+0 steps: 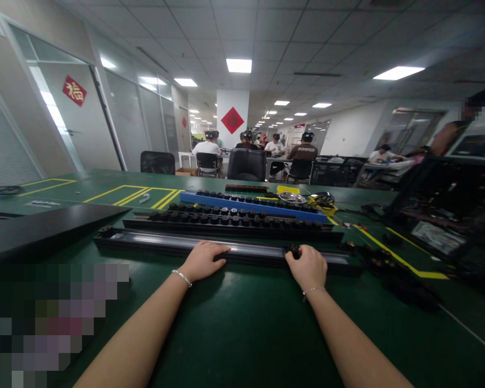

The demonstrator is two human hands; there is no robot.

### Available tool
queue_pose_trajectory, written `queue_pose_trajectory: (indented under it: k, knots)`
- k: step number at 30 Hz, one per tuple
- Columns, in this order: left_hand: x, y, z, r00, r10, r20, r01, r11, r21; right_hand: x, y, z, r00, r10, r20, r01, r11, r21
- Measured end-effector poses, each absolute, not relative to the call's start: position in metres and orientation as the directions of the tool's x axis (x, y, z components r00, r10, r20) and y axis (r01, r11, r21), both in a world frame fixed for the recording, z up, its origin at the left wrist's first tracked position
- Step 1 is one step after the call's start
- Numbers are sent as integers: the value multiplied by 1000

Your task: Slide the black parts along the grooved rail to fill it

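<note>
A long black rail (153,241) with a shiny groove lies across the green table in front of me. My left hand (204,260) rests flat on its near edge, fingers stretched toward the right. My right hand (308,265) is closed in a pinch on a small black round part (295,250) sitting on the rail. Behind it lie a second black rail (242,222) and a blue rail (250,205), each carrying several black round parts in a row.
A pile of loose black parts (382,258) lies right of the rail by yellow floor-tape lines. A metal bowl (291,197) and yellow tray sit farther back. A dark panel (44,226) lies left. Several people sit at distant desks; one person stands far right.
</note>
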State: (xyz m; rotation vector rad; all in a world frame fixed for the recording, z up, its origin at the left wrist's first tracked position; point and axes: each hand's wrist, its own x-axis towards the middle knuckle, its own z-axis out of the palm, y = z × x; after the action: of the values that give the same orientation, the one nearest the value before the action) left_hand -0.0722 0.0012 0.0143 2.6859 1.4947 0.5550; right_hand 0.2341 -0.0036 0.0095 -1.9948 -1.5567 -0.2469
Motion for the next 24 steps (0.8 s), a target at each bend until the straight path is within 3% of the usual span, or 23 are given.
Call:
queue_pose_trajectory:
  k: [24]
  knots:
    - [-72, 0, 15, 477, 828, 295, 818, -541, 197, 248, -4, 10, 361, 807, 467, 914, -207, -348]
